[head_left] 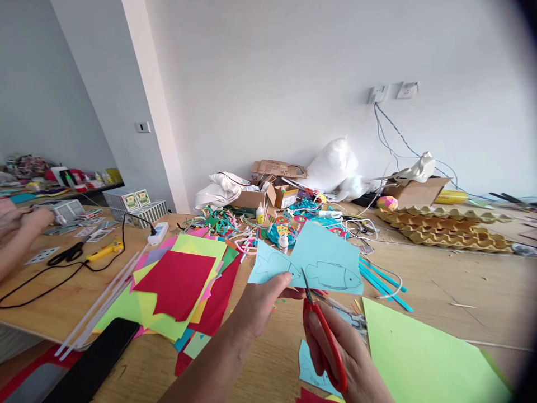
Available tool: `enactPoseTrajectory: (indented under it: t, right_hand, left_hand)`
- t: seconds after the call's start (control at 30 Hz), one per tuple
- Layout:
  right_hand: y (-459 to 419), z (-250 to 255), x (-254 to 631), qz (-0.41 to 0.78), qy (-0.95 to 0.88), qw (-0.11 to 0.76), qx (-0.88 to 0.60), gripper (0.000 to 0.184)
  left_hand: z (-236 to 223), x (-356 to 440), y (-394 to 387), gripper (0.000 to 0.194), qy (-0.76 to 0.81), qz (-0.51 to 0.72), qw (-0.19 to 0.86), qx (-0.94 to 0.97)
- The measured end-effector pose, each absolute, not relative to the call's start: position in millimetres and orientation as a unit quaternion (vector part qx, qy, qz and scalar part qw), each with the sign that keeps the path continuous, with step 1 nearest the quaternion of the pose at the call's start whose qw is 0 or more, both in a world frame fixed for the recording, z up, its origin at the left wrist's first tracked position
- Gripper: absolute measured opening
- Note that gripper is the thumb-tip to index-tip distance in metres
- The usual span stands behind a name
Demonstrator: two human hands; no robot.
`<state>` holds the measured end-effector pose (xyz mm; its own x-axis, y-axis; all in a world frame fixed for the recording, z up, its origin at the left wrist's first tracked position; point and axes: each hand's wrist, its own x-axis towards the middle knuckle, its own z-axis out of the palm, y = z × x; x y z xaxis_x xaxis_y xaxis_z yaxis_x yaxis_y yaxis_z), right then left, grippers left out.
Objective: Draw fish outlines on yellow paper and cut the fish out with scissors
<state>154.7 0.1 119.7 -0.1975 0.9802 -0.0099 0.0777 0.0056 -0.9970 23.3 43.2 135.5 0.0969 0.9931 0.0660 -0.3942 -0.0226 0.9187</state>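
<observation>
My left hand (268,294) pinches the lower edge of a light blue sheet of paper (323,246), thumb on top. Two fish are drawn on the sheet in dark line, one on each side of a cut that runs up between them. In my right hand (335,341) is a pair of scissors (325,336) with red handles, its blades at the cut in the paper. Below the sheet, partly behind my right hand, lies another light blue piece (312,369) with a drawing on it.
Coloured paper sheets (184,285) are stacked at left, beside a black phone-like slab (96,358). A green sheet (419,347) lies at right, egg trays (448,229) behind it. Another person's hands (33,218) are at far left, near a yellow glue gun (104,249).
</observation>
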Motion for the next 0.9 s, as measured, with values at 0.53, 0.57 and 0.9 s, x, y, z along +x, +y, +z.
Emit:
enactPoseTrajectory:
  t: [0.53,0.57,0.9]
  right_hand:
    - [-16,132,171,0.554,-0.567,0.384,-0.473,0.046]
    - [-17,132,171,0.546,-0.572,0.38,-0.48,0.047]
    - [-12,124,173,0.527,-0.593,0.362,-0.49,0.049]
  left_hand:
    - [141,23,39,0.021,0.359,0.522,0.634,0.444]
    - [140,22,39,0.021,0.37,0.516,0.629,0.449]
    - [137,20,41,0.016,0.324,0.493,0.647,0.483]
